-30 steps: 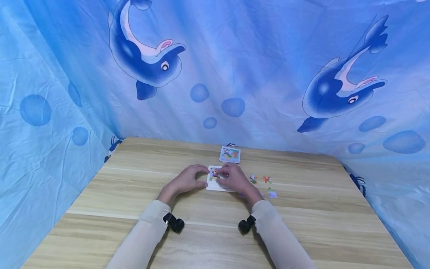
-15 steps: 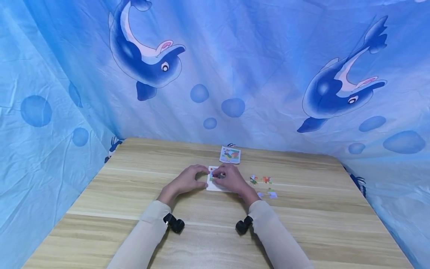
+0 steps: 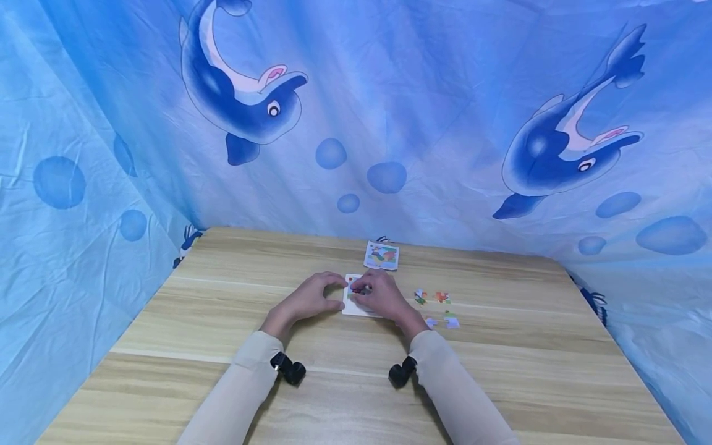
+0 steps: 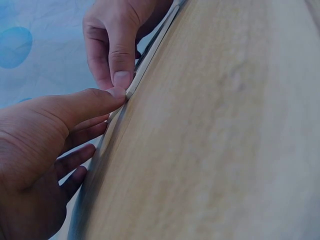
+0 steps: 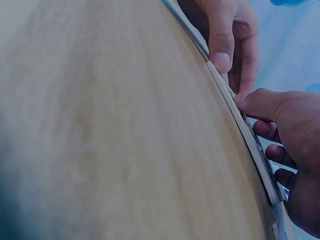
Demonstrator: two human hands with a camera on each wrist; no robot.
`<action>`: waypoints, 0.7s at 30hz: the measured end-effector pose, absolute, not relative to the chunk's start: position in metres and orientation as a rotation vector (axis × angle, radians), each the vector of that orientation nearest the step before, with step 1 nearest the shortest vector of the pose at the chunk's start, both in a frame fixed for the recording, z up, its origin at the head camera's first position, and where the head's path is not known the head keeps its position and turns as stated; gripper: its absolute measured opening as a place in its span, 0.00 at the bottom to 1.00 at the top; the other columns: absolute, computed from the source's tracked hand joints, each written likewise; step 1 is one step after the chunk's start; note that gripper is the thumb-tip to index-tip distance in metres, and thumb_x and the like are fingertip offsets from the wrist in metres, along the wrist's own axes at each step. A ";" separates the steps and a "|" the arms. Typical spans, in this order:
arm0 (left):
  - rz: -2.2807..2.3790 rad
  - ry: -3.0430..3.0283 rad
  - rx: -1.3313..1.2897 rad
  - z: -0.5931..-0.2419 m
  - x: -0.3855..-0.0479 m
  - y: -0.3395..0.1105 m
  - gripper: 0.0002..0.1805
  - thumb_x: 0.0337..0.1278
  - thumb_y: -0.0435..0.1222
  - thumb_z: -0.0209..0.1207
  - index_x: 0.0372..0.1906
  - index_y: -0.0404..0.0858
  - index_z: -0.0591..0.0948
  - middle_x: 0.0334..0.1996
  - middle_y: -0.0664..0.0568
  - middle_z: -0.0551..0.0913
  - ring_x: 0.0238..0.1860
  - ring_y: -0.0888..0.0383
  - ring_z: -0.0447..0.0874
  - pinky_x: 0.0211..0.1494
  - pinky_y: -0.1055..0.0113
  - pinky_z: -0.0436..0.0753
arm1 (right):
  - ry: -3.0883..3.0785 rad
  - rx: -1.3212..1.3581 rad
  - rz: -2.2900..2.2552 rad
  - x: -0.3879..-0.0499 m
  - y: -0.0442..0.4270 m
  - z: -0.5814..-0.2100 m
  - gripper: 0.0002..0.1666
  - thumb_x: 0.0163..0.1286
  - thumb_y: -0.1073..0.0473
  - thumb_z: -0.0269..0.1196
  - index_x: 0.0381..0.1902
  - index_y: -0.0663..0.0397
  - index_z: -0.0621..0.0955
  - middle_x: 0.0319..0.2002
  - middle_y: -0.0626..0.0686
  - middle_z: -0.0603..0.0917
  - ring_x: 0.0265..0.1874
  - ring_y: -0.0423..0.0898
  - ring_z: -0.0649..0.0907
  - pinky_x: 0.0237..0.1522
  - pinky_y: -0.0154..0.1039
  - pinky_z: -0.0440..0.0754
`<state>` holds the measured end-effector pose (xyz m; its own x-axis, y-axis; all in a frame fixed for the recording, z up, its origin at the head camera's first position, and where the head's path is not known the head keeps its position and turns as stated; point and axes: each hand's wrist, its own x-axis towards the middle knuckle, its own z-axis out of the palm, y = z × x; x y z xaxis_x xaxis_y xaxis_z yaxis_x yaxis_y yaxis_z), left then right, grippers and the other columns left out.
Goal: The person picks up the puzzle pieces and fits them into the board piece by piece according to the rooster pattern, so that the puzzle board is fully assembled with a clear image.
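A small white puzzle board [image 3: 360, 309] lies on the wooden table, with colourful pieces set in its upper left part. My left hand [image 3: 310, 298] holds the board by its left edge, thumb and forefinger set apart along it. Over the board, my right hand [image 3: 384, 296] pinches a small puzzle piece [image 3: 356, 290], mostly hidden by the fingertips. In the left wrist view the left thumb [image 4: 95, 104] touches the board's edge beside the right hand. From the right wrist, the board's thin edge [image 5: 240, 122] shows under the right fingers.
Behind the board lies a square picture card [image 3: 381, 255]. Loose puzzle pieces rest to the right, among them an orange piece [image 3: 442, 297], a green piece [image 3: 419, 297] and a lilac piece [image 3: 452, 322]. A blue dolphin-print curtain [image 3: 356, 123] hangs behind the table.
My right hand has shifted slightly left over the board, its fingertips now covering more of the set pieces. The left hand stays at the board's edge.
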<state>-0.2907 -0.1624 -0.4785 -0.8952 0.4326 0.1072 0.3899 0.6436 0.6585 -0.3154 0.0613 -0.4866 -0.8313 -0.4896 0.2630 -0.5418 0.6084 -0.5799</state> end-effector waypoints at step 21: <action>1.124 2.771 0.687 -0.475 -0.288 -0.162 0.27 0.56 0.39 0.72 0.61 0.37 0.82 0.65 0.44 0.81 0.71 0.43 0.74 0.79 0.45 0.69 | -2.757 0.845 1.193 -0.311 0.093 -0.478 0.14 0.66 0.61 0.72 0.49 0.52 0.90 0.44 0.48 0.86 0.45 0.44 0.83 0.50 0.41 0.85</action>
<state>-0.2880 -0.1615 -0.4755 -0.8972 0.4307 0.0972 0.3768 0.6320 0.6772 -0.3111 0.0925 -0.4775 -0.8531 -0.4706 0.2253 -0.4864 0.5611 -0.6697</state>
